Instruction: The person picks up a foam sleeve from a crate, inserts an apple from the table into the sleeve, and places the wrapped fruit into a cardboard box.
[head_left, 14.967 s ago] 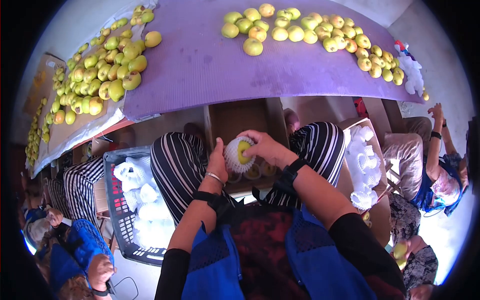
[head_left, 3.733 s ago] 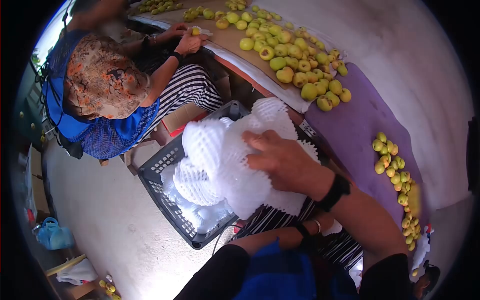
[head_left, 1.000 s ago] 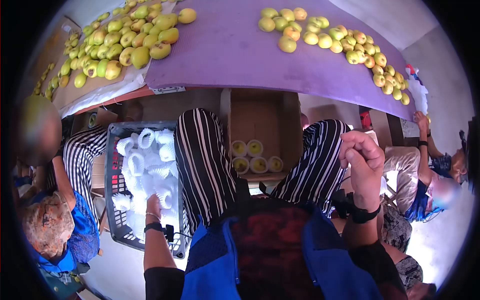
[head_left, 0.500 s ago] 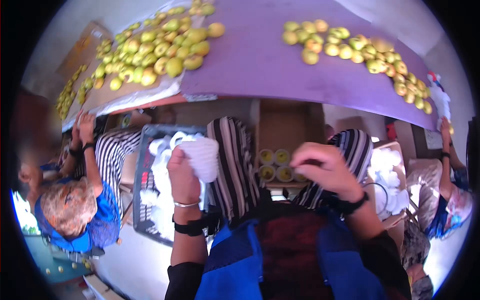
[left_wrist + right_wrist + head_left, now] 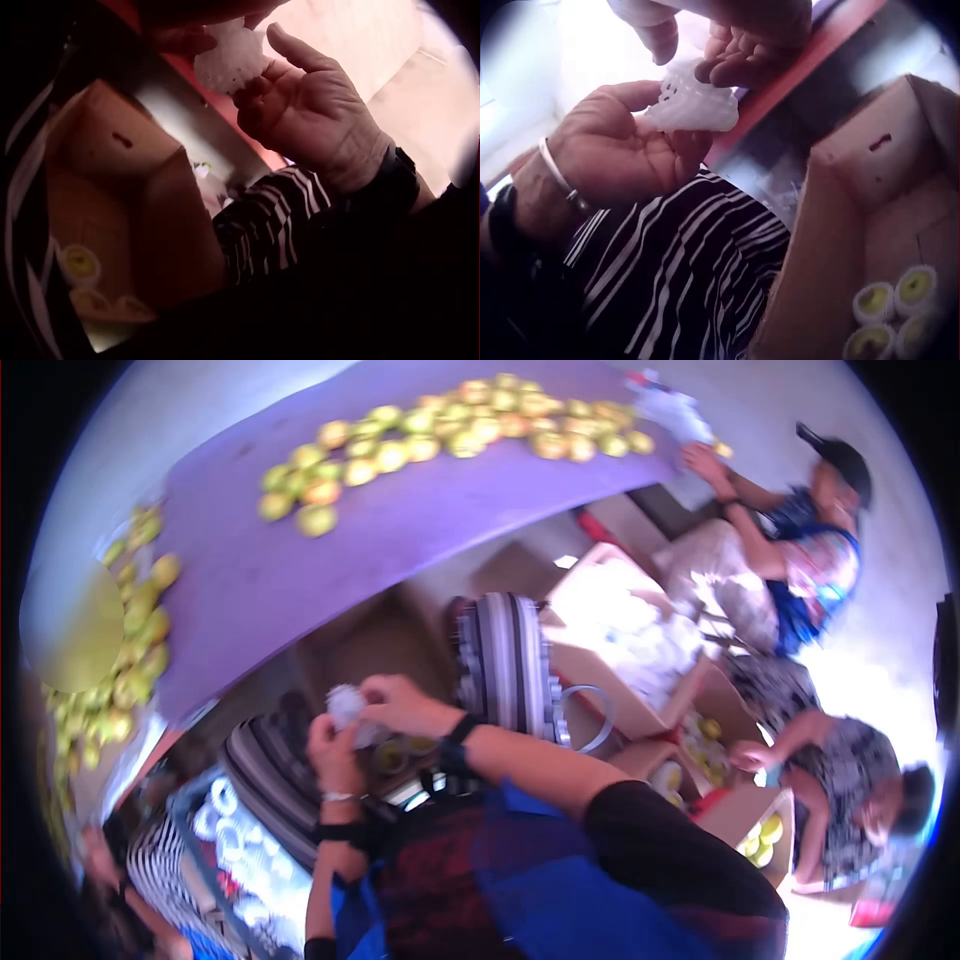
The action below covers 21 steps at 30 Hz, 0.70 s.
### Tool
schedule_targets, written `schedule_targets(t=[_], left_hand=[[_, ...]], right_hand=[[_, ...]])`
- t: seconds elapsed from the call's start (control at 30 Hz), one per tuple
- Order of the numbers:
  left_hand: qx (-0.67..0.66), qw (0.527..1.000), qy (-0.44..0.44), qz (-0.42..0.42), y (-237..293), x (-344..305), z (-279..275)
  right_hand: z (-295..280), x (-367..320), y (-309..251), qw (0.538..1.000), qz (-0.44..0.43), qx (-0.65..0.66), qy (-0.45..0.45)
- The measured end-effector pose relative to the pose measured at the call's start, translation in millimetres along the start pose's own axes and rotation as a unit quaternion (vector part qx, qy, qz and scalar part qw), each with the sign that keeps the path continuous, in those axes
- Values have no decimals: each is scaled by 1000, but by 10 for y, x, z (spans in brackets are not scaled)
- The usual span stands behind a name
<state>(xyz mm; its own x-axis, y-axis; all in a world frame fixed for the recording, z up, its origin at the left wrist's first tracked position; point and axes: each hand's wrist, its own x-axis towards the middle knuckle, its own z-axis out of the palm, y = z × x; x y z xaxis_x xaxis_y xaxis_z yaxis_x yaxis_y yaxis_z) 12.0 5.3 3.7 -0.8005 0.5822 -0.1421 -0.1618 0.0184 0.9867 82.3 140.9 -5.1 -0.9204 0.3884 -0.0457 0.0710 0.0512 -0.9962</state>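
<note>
A white foam net [image 5: 347,705] [image 5: 229,64] [image 5: 697,109] is between both hands above the lap. My left hand [image 5: 336,758] [image 5: 630,146], with a bracelet at its wrist, grips the net from below, thumb on one side. From the other side my right hand [image 5: 410,707] [image 5: 311,116] pinches the net's edge with its fingertips. No apple shows inside the net, though fingers cover part of it. Beneath the hands stands a cardboard box [image 5: 176,225] [image 5: 791,285], with several net-wrapped apples [image 5: 81,262] [image 5: 874,300] in its bottom.
Loose apples [image 5: 390,455] lie on the purple table [image 5: 250,580], with another pile [image 5: 130,680] at the left. A crate [image 5: 190,830] of foam nets stands lower left. Boxes with nets [image 5: 640,650] and apples are at the right, near two people [image 5: 815,550] [image 5: 850,780].
The left hand has carried the net away from the crate to the right hand, whose fingers now hold it too. The head view has turned right.
</note>
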Motion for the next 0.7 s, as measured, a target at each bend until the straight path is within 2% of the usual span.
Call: schedule_targets(t=[0.03,0.07,0.1,0.17,0.27,0.37,0.43,0.5,0.57,0.63,0.67,0.7], left_hand=[[-35,999,-13,-9,-66,29,-13],[-121,991,-24,-41,-120,49,-33],[-164,984,-41,-49,-172,90,-79],[-211,972,-75,-76,-190,106,-101],[-225,967,-91,-79,-220,135,-112],[-246,963,-71,-83,-163,112,-52],[-255,959,-81,-93,-188,124,-87],[-259,957,-78,-101,-268,144,-129],[-279,950,-80,-117,-245,139,-172],[-308,940,-84,-120,-218,138,-195],[-325,935,-85,-116,-206,143,-198],[-344,928,-88,-111,-200,143,-205]], right_hand=[[-63,-58,-206,996,57,64,6],[-78,-43,-146,981,108,159,-20],[-85,-25,-124,977,125,170,-19],[-123,-42,-104,983,124,123,-50],[-104,-1,-52,988,129,77,-40],[-117,40,52,975,145,168,-2],[-110,43,22,929,143,338,48],[-130,94,-17,903,155,389,95],[-165,162,67,863,152,471,97],[-172,190,67,822,109,552,88],[-169,177,13,806,120,573,88],[-156,175,8,812,125,564,84]])
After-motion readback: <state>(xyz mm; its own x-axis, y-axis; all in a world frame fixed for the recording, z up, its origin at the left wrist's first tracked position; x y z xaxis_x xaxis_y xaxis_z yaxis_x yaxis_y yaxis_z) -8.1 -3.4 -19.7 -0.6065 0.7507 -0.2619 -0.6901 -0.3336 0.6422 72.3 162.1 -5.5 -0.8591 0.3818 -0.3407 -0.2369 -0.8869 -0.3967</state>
